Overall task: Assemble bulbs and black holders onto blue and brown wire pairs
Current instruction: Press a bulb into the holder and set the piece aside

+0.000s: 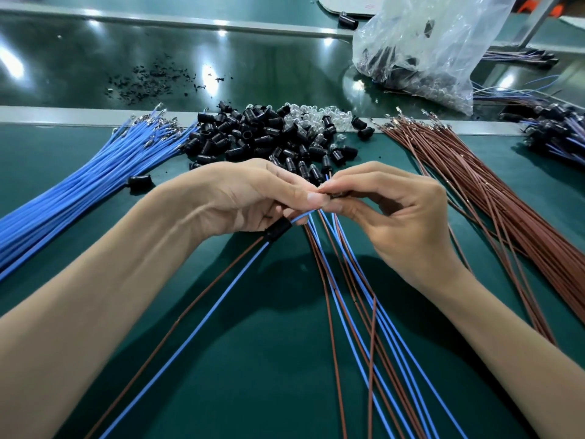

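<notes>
A holder (336,195) sits pinched where both hands' fingertips meet, above the mat's middle. The right hand (395,213) pinches it from the right. The left hand (250,198), equally near, grips the wires (345,280), whose long axis runs back toward the person. A wired holder (278,231) hangs under the left palm. Beyond lie the holder pile (269,141) and bulbs (316,117), with a blue bundle (79,188) left and a brown bundle (506,201) right, on the green mat (253,369). A bag (427,49) stands behind.

Matte green bench top (269,359), grey rail (63,114), glossy dark conveyor belt (79,58) reflecting overhead lights
</notes>
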The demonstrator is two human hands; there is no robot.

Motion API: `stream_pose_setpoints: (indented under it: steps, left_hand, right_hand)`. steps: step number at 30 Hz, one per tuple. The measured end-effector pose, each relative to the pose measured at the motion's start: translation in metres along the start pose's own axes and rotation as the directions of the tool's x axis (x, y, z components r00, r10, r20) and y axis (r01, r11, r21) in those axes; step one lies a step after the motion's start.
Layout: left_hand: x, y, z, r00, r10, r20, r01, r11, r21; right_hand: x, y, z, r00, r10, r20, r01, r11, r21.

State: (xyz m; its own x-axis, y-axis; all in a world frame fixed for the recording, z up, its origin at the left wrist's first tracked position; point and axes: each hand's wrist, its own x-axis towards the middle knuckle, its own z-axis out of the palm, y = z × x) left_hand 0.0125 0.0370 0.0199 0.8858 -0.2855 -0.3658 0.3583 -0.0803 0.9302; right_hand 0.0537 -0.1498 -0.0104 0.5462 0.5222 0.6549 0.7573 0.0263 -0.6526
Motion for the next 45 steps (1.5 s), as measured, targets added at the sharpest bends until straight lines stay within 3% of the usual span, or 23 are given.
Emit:
stream_pose_setpoints:
  steps: [9,18,29,38,45]
  left_hand:
    - [0.004,-0.004,0.009,0.984,0.123,-0.125,-0.128,0.991,-0.033]
    - [0.001,-0.002,0.008,0.996,0.073,-0.056,-0.067,0.994,0.089]
    - [0.003,-0.005,0.004,0.99,0.132,-0.054,-0.133,0.991,-0.022]
    - [-0.016,0.006,-0.015,1.0,0.012,0.023,-0.019,0.953,0.304]
    - [-0.017,0.004,-0.024,1.0,0.015,-0.007,-0.011,0.916,0.401]
  right_hand:
    - [0.003,0.007,-0.004,0.991,0.116,-0.065,-0.116,0.993,0.016]
    - [0.0,0.002,-0.005,0.962,0.272,0.012,-0.27,0.945,0.185]
    - [0.005,0.005,-0.007,0.978,0.202,-0.055,-0.199,0.978,0.066]
    - [0.004,0.005,-0.014,0.964,0.248,-0.094,-0.24,0.967,0.086]
    - [0.004,0.002,-0.013,0.971,0.223,-0.079,-0.216,0.972,0.092]
